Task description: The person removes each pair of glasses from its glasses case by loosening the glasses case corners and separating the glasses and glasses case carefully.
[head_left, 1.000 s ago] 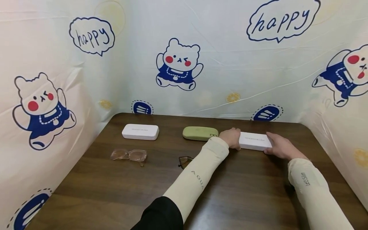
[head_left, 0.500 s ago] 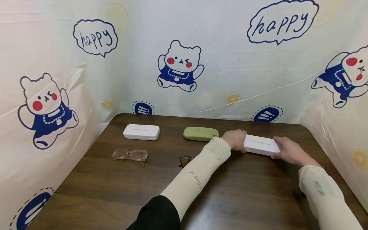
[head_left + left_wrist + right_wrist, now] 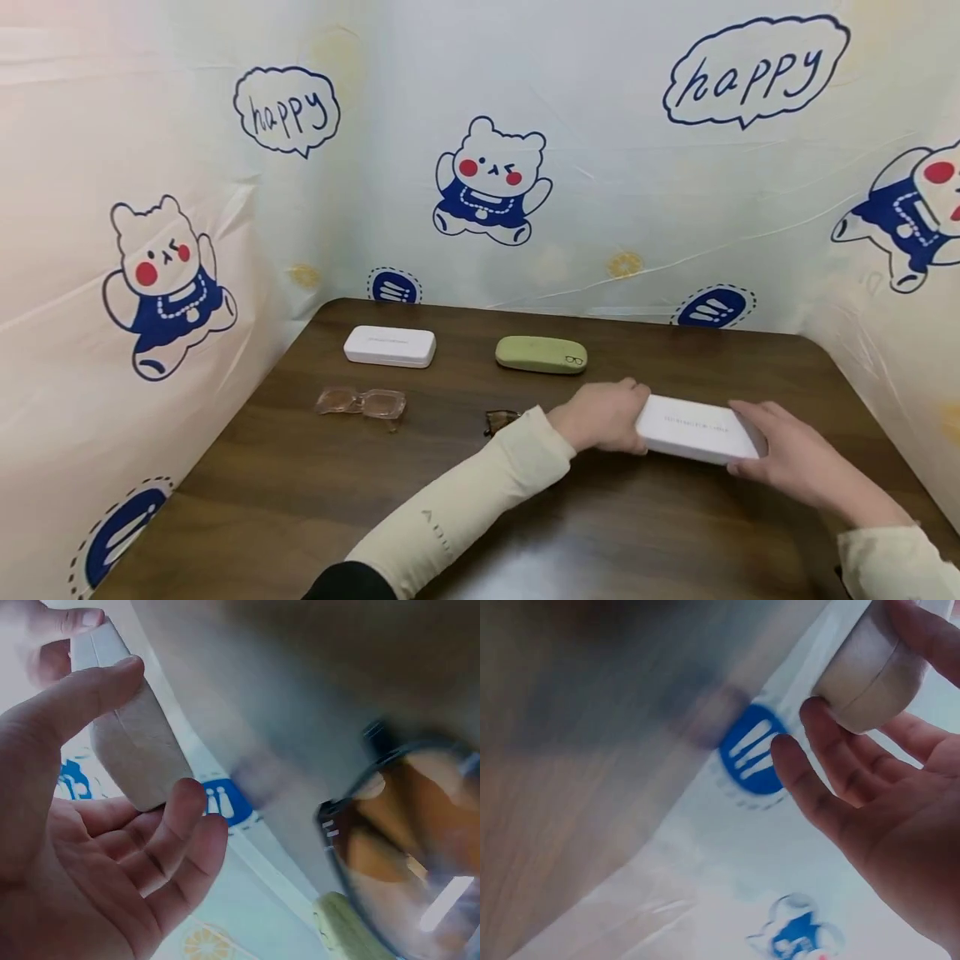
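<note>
A white glasses case [image 3: 697,429] with small print on its lid is held between my two hands at the right of the head view. My left hand [image 3: 603,417] grips its left end; the left wrist view shows the thumb on one face and the fingers at the other side. At the opposite end, my right hand [image 3: 795,454] grips it with thumb and fingers, as the right wrist view also shows from close by. The case's seam [image 3: 885,675] looks closed. Brown-tinted sunglasses [image 3: 498,421] lie beside my left forearm, partly hidden by the sleeve.
Along the back of the dark wooden table [image 3: 262,500] lie another white glasses case [image 3: 390,347] and a green glasses case [image 3: 542,355]. Pink clear-framed glasses [image 3: 363,403] rest in front of the left case. A printed cloth [image 3: 600,167] hangs round the table.
Both hands have brought the white glasses case back from the rear of the table, nearer to me. The green case now shows whole, and the head view has turned slightly left.
</note>
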`<state>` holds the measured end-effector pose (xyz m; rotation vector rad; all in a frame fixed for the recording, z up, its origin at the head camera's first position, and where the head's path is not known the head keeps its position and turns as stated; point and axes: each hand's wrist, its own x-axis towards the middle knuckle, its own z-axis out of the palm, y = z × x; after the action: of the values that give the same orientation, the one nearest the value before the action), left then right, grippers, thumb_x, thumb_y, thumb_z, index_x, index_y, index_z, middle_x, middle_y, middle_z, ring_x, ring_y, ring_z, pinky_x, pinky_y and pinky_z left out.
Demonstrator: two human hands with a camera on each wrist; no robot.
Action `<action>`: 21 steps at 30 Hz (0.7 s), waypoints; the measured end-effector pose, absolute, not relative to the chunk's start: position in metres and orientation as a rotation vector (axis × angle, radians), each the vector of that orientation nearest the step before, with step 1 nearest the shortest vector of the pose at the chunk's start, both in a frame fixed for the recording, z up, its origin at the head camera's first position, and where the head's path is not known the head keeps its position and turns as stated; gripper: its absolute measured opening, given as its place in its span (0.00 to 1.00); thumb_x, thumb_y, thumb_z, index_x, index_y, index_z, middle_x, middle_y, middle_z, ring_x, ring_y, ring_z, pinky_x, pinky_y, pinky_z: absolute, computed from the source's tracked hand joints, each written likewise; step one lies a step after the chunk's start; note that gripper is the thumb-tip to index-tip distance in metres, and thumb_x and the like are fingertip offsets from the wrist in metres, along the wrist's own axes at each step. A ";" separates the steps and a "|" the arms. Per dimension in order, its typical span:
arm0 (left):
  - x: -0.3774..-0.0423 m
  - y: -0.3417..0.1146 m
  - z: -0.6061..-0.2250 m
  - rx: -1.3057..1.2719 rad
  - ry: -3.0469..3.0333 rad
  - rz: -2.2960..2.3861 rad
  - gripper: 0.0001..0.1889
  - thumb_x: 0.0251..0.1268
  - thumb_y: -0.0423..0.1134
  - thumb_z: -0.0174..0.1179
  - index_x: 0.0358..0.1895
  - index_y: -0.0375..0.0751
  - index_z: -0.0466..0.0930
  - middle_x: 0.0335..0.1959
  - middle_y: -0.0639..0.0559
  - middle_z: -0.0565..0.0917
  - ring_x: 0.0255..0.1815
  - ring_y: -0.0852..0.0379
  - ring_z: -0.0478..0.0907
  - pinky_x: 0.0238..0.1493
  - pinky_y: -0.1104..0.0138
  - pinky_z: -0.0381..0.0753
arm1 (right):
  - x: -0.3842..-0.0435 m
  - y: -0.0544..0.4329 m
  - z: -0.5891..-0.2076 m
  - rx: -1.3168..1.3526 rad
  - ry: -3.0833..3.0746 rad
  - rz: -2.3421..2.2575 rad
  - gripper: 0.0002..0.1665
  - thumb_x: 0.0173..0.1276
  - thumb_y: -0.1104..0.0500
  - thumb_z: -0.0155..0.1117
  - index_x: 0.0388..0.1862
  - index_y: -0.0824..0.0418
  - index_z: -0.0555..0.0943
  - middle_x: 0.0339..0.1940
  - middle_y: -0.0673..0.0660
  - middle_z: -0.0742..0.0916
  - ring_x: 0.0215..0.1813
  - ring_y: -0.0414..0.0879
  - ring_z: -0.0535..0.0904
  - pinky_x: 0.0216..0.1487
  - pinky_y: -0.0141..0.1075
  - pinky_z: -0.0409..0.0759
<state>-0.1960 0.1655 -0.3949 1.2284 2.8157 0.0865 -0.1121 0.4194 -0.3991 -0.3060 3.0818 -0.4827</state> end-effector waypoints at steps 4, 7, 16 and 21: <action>-0.168 0.135 -0.396 1.225 2.817 0.067 0.35 0.49 0.60 0.75 0.59 0.50 0.76 0.42 0.61 0.76 0.33 0.66 0.72 0.28 0.69 0.74 | -0.089 0.392 -0.400 -0.361 3.070 -0.430 0.54 0.47 0.45 0.84 0.66 0.72 0.73 0.51 0.67 0.80 0.47 0.60 0.80 0.46 0.60 0.77; -0.152 0.109 -0.397 1.231 2.795 0.102 0.34 0.48 0.61 0.75 0.58 0.51 0.76 0.42 0.62 0.77 0.33 0.66 0.72 0.28 0.69 0.74 | -0.075 0.372 -0.401 -0.385 3.035 -0.428 0.53 0.47 0.43 0.84 0.66 0.69 0.75 0.51 0.63 0.80 0.46 0.56 0.80 0.45 0.58 0.79; -0.118 0.024 -0.412 1.280 2.682 0.211 0.30 0.46 0.59 0.76 0.49 0.48 0.76 0.37 0.62 0.74 0.33 0.68 0.69 0.28 0.72 0.71 | -0.053 0.303 -0.410 -0.445 2.817 -0.522 0.56 0.48 0.37 0.81 0.72 0.60 0.71 0.62 0.66 0.77 0.50 0.52 0.79 0.47 0.54 0.79; -0.104 -0.018 -0.418 1.279 2.716 0.150 0.30 0.44 0.59 0.75 0.46 0.47 0.75 0.37 0.61 0.73 0.35 0.65 0.69 0.30 0.71 0.72 | -0.055 0.261 -0.412 -0.479 2.695 -0.502 0.49 0.51 0.37 0.80 0.68 0.57 0.75 0.61 0.62 0.78 0.54 0.55 0.79 0.51 0.57 0.78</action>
<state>-0.1039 -0.0185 -0.4181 1.2791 2.7157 0.1502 -0.0549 0.2611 -0.4120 -0.4792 2.6952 -0.5020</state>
